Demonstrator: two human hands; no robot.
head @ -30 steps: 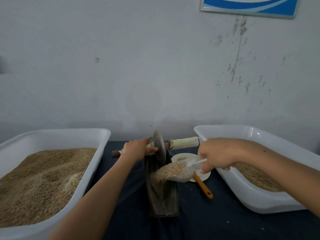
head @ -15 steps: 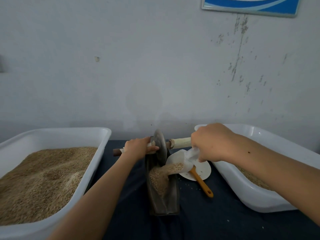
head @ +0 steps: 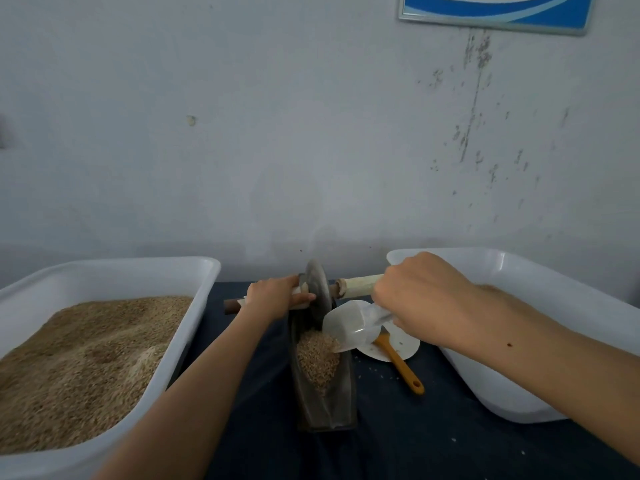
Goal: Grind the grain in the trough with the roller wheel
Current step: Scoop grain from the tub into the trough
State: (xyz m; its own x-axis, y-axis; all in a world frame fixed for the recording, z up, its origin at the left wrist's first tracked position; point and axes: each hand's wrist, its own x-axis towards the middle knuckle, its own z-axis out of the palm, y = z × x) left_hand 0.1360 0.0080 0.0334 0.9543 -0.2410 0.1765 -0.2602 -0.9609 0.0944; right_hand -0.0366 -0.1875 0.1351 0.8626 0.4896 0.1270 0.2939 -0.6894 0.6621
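The roller wheel [head: 317,289] is seen standing upright at the far end of the trough [head: 325,407], its axle running left to right, across the trough's long axis, which runs from near to far. The left hand [head: 273,294] is wrapped around the left axle handle, just beside the disc. The right hand [head: 420,292] is clenched on the handle of a translucent plastic scoop [head: 349,327], tipped mouth-down over the trough; the scoop looks almost emptied.

The grain [head: 317,362] is heaped in the middle of the trough, just near of the wheel. The right axle handle [head: 358,285], wrapped in a pale covering, lies bare just behind the right hand, which is judged the nearer one to take it once the scoop is put down.

Materials: dull grey metal disc; dark, narrow, boat-shaped trough; dry, tan, granular grain. A white plate [head: 403,344] and orange-handled tool [head: 401,367] lie to the right of the trough on the dark cloth [head: 398,445]. White plastic tubs: the left tub [head: 204,282] holds grain; the right tub [head: 519,403] has its contents hidden.
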